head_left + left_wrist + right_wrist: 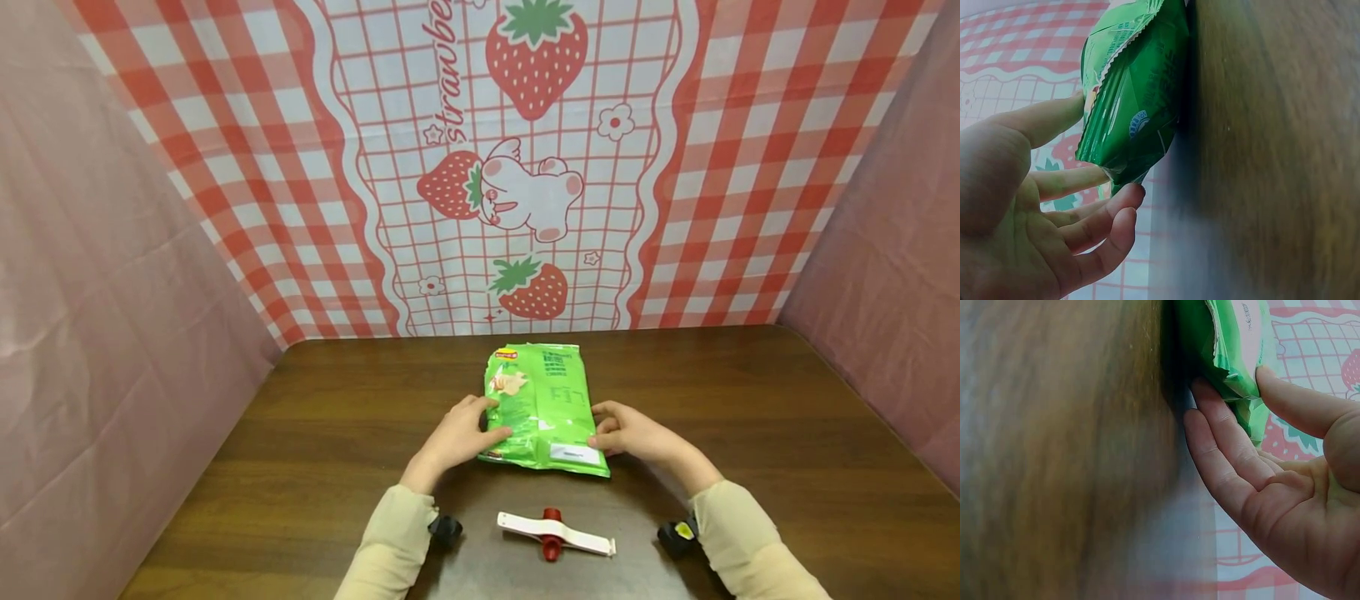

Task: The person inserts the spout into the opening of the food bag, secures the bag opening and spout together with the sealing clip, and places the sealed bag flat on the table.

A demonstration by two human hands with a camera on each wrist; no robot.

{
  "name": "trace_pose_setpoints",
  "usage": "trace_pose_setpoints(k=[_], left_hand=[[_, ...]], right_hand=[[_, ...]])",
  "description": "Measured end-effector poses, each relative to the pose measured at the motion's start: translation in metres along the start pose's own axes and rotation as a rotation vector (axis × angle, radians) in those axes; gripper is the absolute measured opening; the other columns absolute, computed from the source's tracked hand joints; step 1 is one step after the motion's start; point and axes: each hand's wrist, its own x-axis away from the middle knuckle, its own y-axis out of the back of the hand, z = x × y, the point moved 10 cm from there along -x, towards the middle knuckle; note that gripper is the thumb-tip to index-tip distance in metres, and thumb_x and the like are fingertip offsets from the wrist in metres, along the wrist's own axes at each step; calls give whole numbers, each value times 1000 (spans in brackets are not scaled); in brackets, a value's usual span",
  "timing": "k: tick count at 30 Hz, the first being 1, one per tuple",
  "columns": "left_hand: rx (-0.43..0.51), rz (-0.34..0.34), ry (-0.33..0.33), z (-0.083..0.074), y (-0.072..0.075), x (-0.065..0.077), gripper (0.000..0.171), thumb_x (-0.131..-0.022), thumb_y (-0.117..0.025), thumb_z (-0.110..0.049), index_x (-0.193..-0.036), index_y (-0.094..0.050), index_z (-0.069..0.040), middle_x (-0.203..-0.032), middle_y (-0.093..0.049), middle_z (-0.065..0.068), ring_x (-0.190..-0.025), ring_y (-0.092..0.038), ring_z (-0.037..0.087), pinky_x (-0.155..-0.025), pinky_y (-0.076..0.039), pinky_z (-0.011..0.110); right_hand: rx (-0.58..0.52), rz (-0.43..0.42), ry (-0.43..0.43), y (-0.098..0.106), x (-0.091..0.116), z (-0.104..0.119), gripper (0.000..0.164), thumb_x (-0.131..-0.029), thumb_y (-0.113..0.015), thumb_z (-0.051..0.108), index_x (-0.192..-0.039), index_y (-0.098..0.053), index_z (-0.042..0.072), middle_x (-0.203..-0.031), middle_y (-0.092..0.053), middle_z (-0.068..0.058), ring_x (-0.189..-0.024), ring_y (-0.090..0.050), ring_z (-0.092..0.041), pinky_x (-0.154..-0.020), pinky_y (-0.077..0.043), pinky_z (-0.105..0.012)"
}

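Taking hold of the bag (536,408): probably the step in hand, with a hand at each long side.
Next move: would seem to call for both grips to firm up evenly, fingers well under the edges, so the soft film does not slip or crumple.
Left grip (453,429): partly open, bent round the bag's left side, thumb on the upper face; in the left wrist view the last two fingers stand clear of the film. How hard it presses, one cannot tell.
Bag's place: lying on the middle of the desk (315,467), between the hands; a slight lift at the near end cannot be ruled out.
Bag's axis: long axis runs from near to far, the far end veering slightly left; logo (506,354) by the far left corner, white label (576,454) by the near right.
Strap (517,523): white, crosswise, nearer than the bag and apart from it, a red piece (552,547) at its middle.
Right grip (637,433): partly open too, thumb on the bag's near right corner, fingers bent beneath; its pressure cannot be told.
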Motion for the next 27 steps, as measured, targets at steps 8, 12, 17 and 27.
trace_pose_setpoints(k=[8, 12, 17, 27], left_hand=[[-17, 17, 0, -7, -5, -1, 56, -84, -60, -41, -123, -53, -2, -115, -56, 14, -106, -53, 28, -89, -43, 41], [-21, 28, 5, -10, -7, -1, 57, -84, -60, -42, -124, -52, -3, -115, -55, 13, -106, -53, 27, -88, -44, 40], [-32, 41, 4, -12, -12, -2, 57, -85, -59, -44, -125, -52, -4, -117, -55, 12, -106, -53, 26, -89, -44, 39], [-50, 48, -25, -21, -16, -4, 57, -85, -58, -43, -125, -51, -3, -118, -54, 12, -107, -53, 25, -90, -44, 38]], right_hand=[[-7, -9, -13, 6, 6, -4, 67, -84, -61, 8, -126, -19, -24, -85, -57, -12, -76, -58, -13, -71, -52, -31], [4, -9, -18, 8, 10, -3, 68, -84, -61, 8, -126, -18, -25, -86, -57, -13, -77, -58, -14, -72, -52, -32], [26, -6, -27, 10, 14, -4, 68, -85, -61, 9, -125, -18, -26, -87, -56, -14, -77, -57, -13, -72, -52, -32], [27, 7, -14, 14, 22, -4, 69, -86, -60, 10, -125, -18, -28, -91, -56, -16, -79, -57, -12, -73, -52, -31]])
